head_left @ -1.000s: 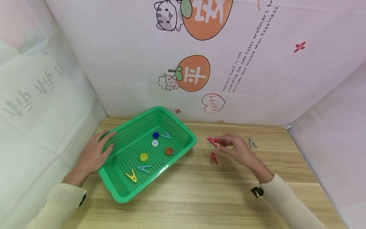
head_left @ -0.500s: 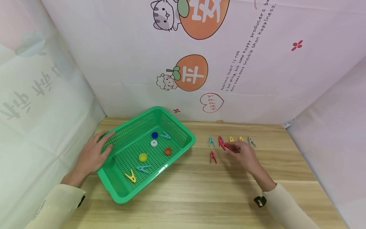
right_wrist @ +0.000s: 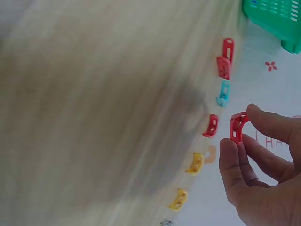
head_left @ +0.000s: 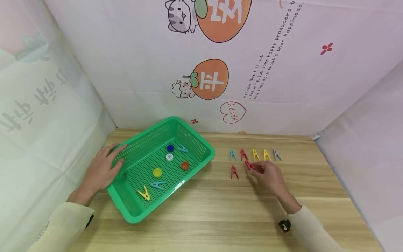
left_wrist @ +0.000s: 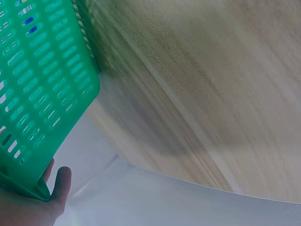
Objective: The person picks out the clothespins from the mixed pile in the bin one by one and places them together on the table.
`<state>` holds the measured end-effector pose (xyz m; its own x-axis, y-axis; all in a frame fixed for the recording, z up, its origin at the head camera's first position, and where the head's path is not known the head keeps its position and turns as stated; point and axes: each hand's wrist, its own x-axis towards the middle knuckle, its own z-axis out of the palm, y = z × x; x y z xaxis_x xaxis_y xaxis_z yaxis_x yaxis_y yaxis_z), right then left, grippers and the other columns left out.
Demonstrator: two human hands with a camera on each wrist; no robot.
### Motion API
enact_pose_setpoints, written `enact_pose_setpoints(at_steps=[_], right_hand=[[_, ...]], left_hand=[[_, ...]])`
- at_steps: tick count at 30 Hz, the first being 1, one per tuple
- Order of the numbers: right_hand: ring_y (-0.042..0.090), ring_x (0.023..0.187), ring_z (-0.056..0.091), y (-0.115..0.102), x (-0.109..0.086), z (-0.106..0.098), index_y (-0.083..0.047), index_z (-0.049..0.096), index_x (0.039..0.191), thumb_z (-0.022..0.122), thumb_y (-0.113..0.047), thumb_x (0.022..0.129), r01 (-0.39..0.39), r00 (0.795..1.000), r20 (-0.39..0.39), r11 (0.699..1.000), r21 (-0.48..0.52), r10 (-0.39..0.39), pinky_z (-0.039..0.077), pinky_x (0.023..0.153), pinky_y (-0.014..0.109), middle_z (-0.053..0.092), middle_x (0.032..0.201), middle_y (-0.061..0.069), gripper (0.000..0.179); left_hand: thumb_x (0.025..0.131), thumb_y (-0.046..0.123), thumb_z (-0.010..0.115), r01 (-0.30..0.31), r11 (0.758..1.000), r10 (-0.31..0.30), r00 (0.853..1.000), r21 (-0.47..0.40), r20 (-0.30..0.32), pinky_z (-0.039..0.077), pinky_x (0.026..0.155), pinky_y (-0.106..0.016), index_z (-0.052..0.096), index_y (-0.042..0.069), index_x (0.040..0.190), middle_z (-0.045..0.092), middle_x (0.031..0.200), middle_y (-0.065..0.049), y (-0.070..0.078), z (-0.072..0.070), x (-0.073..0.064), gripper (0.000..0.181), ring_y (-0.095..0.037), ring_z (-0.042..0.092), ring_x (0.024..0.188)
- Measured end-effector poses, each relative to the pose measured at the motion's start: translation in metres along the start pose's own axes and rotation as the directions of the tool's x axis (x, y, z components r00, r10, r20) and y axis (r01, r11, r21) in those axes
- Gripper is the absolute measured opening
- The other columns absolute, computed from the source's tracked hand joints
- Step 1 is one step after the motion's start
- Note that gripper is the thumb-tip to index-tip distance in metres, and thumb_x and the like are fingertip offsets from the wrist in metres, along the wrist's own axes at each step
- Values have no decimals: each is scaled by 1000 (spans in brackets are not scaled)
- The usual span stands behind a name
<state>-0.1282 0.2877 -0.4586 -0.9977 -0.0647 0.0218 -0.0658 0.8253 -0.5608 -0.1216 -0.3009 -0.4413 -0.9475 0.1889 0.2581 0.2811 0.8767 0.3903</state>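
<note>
Between thumb and fingers my right hand [head_left: 271, 176] pinches a red clothespin [head_left: 249, 165], also plain in the right wrist view. Just beyond it a row of clothespins lies on the table: blue [head_left: 232, 155], red [head_left: 244, 154], two yellow ones [head_left: 255, 154] and grey [head_left: 276, 155]. Another red clothespin [head_left: 234, 172] lies in front of the blue one. My left hand [head_left: 100, 170] rests on the left rim of the green basket [head_left: 195, 173], fingers laid over the edge, while in the left wrist view the basket wall hides part of them.
Inside the basket lie a yellow clothespin [head_left: 144, 193], two blue clothespins [head_left: 157, 186], and round caps in blue [head_left: 170, 148], white [head_left: 169, 157], orange [head_left: 184, 166] and yellow [head_left: 157, 172]. A printed sheet [head_left: 274, 115] hangs behind the wooden table [head_left: 220, 217].
Carrying the red clothespin, my right hand has moved right and nearer the front, from over the blue clothespin to just before the row, uncovering the row. The left hand stays on the rim.
</note>
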Motion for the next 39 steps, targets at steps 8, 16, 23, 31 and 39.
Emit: enact_pose_setpoints(at_steps=[8,16,23,31,39], right_hand=[[26,95,70,4,-3,12,5,75,128,84,-18,97,-58,997,58,998,7,57,57,72,30,76,111,19,40],[23,88,64,9,-4,21,8,73,128,82,-23,99,-79,993,82,997,-15,80,53,68,29,70,107,19,43],[20,79,58,11,-2,30,7,76,121,82,-24,98,-21,999,44,998,-62,24,47,65,28,67,95,13,39],[16,70,52,9,-1,34,5,77,117,82,-25,98,-22,999,42,998,-58,24,40,58,24,62,85,7,35],[17,74,52,6,-1,37,-2,77,103,82,-24,98,-24,999,31,997,-66,26,41,61,26,61,84,6,24]], left_hand=[[111,20,55,-2,1000,2,1000,0,-4,43,103,-81,49,9,162,43,164,-29,-1,0,-1,52,-57,46,141],[111,20,55,-1,1000,1,1000,0,-3,43,104,-81,49,10,162,43,164,-28,-2,1,0,52,-58,46,141],[111,20,55,-2,1000,2,1000,4,0,42,105,-80,52,9,159,43,164,-29,-1,0,0,50,-57,45,141],[111,20,55,-4,1000,4,1000,5,-6,42,106,-79,57,7,155,44,164,-29,0,0,-1,45,-57,45,142],[111,20,56,-3,1000,3,1000,0,-9,41,106,-80,58,8,154,44,164,-28,0,0,-1,45,-58,45,143]])
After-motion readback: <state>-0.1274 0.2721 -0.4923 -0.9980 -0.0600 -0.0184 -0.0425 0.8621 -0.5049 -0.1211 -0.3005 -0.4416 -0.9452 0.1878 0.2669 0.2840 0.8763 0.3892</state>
